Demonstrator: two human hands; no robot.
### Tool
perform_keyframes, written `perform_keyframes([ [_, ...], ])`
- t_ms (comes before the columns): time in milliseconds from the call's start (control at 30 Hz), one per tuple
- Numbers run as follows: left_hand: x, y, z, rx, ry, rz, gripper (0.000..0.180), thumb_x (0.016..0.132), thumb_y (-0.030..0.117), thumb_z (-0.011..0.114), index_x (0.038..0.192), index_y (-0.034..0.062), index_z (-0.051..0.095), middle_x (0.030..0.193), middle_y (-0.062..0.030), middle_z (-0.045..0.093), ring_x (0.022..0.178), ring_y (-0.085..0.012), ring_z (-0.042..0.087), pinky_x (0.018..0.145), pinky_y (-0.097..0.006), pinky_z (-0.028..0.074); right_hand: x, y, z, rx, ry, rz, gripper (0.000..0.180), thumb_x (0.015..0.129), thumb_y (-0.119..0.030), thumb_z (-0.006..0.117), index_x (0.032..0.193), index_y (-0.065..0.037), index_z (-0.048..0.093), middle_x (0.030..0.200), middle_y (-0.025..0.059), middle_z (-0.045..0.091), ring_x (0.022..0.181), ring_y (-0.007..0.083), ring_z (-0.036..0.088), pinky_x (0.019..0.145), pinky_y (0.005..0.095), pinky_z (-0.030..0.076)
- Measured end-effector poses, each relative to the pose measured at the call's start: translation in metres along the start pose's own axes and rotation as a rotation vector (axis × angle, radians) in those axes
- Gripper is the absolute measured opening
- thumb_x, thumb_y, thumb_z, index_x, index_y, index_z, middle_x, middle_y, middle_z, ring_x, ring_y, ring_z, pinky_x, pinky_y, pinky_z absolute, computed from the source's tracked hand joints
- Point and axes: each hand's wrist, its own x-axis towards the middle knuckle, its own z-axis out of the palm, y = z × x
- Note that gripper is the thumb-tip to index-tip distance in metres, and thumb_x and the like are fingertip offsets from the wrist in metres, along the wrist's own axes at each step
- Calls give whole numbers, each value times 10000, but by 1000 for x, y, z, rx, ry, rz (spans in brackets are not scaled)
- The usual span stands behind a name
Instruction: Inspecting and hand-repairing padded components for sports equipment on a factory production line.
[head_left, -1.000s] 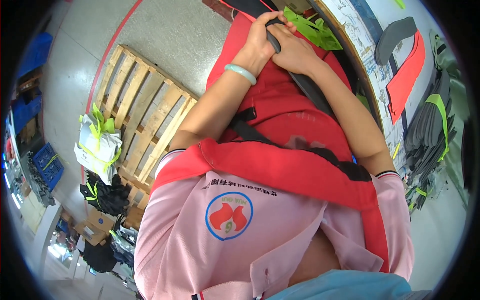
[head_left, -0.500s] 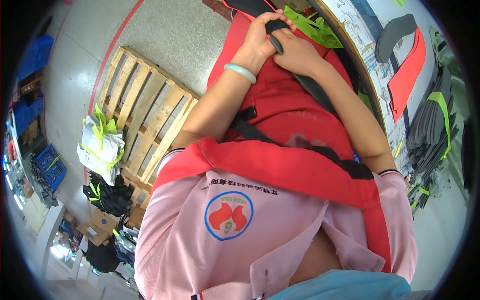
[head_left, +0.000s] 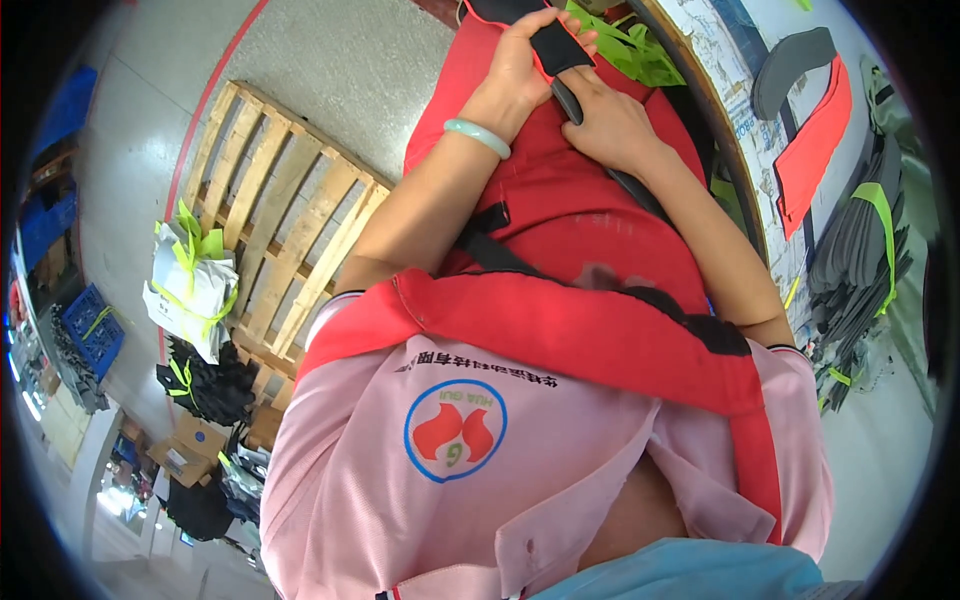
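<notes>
Over my lap, my left hand (head_left: 520, 62) is closed around a black fabric piece with red edging (head_left: 562, 48), its fingers curled up over the far side. A pale green bangle (head_left: 478, 137) circles that wrist. Close beside it, my right hand (head_left: 612, 122) is bent over a dark grey, foam-like strip (head_left: 566, 100), which seems to run on beneath the palm toward my lap. Its fingertips meet the near end of the black piece; whether they reach inside it I cannot make out. Red cloth (head_left: 560, 215) covers my lap under both hands.
To the right, a worktable with a worn edge (head_left: 712, 75) carries a curved grey piece (head_left: 790, 70), a red piece (head_left: 808, 150) and a tied stack of grey pieces (head_left: 850, 250). Bright green strips (head_left: 640, 60) lie beyond my hands. A wooden pallet (head_left: 290, 190) and white bundle (head_left: 190, 285) sit left.
My hands have drawn slightly apart, the right one shifting nearer my body. More of the black piece and its red edge now shows between them. The view has shifted a little.
</notes>
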Motion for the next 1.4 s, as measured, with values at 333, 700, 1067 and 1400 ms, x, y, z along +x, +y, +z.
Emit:
perform_keyframes([
  [333, 13, 9, -11, -60, -38, 10, 124, 818, 74, 589, 907, 2, 543, 759, -121, 569, 738, -277, 581, 774, -461, 534, 5, 3, -3, 30, -69, -22, 524, 717, -175, 577, 1227, -103, 487, 1326, 135, 487, 995, 373, 602, 809, 477, 485],
  [700, 10, 5, -8, -66, -33, -29, 167, 823, 92, 588, 949, -9, 548, 850, -150, 599, 842, -325, 610, 813, -478, 533, 26, 1, 1, -18, -57, -11, 529, 749, -144, 554, 1268, -129, 452, 1366, 114, 452, 1037, 381, 583, 835, 471, 491],
  [1067, 18, 6, -16, -4, 3, 8, 144, 828, 98, 567, 915, -16, 555, 855, -140, 592, 830, -307, 591, 865, -489, 514, 39, 0, -4, -68, -68, -58, 454, 729, -176, 556, 1176, -114, 516, 1241, 116, 567, 983, 332, 630, 783, 462, 516],
  [1400, 9, 6, -2, -16, -70, 14, 155, 846, 130, 567, 906, -12, 555, 862, -142, 595, 848, -310, 592, 881, -481, 507, 43, 5, 3, 14, -25, -23, 562, 706, -154, 578, 1255, -151, 457, 1343, 87, 471, 1045, 359, 584, 822, 470, 494],
])
